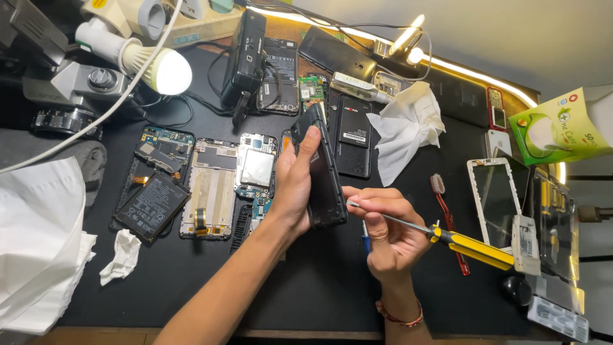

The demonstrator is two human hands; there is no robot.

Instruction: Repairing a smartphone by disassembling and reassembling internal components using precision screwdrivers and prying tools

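My left hand (295,185) grips a black phone body (324,174), held on edge above the dark work mat (191,268). My right hand (389,227) holds a thin screwdriver (440,236) with a yellow and black handle. Its metal tip touches the lower right edge of the phone body. A bead bracelet is on my right wrist.
Opened phone frames and circuit boards (211,185) and a black battery (152,206) lie to the left. A second battery (354,135), crumpled tissue (405,128), a red toothbrush (447,217) and a white screen frame (495,198) lie right. A lit bulb (167,70) hangs at upper left.
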